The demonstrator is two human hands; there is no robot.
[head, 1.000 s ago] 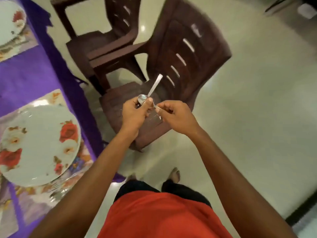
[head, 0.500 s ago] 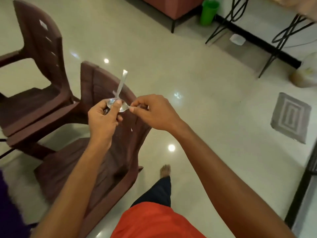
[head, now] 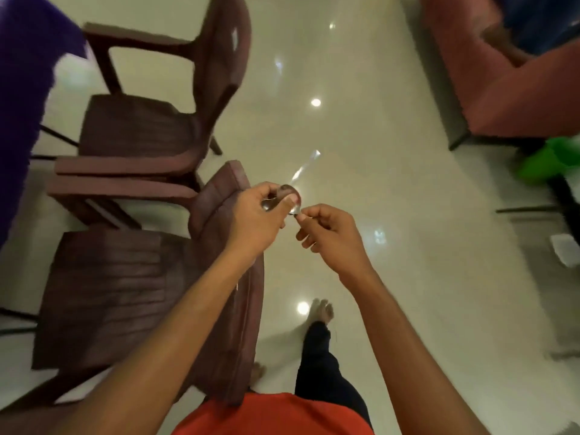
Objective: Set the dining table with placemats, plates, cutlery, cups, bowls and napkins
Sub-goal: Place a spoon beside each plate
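a person in an orange shirt (head: 273, 414) and dark trousers walks barefoot across a glossy pale floor (head: 392, 183), both arms raised ahead. the left hand (head: 255, 219) is closed around the bowl ends of what look like metal spoons (head: 284, 199), thumb pressed on top, one handle jutting up and away, blurred. the right hand (head: 329, 237) pinches a utensil tip between thumb and forefinger, just beside the left; how many pieces are held cannot be told. steel cutlery is likely light, stiff and slick, best gripped along the handle and set down singly. to the left stand two brown plastic chairs (head: 141, 136), with the purple tablecloth (head: 22, 89) at the far left edge. beyond, a reddish sofa (head: 518, 89) and a green bin (head: 546, 164). no writing or brand is legible.
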